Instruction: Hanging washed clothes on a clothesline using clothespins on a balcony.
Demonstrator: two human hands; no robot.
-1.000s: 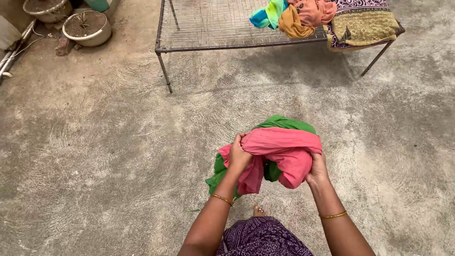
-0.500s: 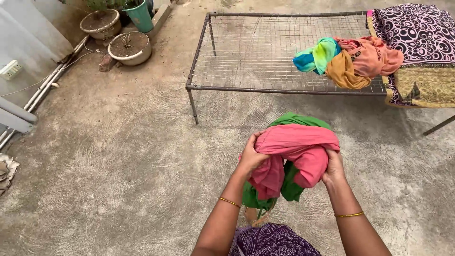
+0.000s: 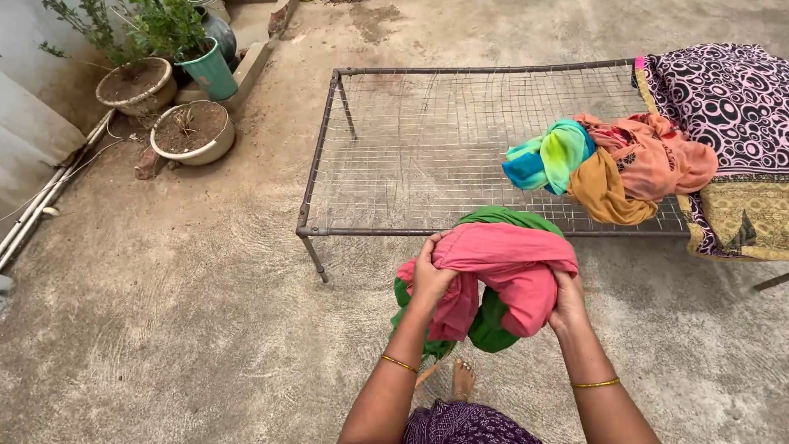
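Head view: bare concrete floor [image 3: 164, 312] spreads wide to the left and right of the person, while the front rail of a metal mesh cot frame [image 3: 427, 148] runs just beyond the hands. The left hand [image 3: 429, 279] and right hand [image 3: 567, 298] are both closed around a bunched pink cloth [image 3: 501, 263] wrapped over a green cloth [image 3: 491, 322], held in the air above the floor. The bundle's long axis runs left to right, loose ends hanging down.

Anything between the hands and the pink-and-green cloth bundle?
Nothing visible. The left hand and right hand both already grip the pink-and-green cloth bundle, fingers closed on the fabric at either side.
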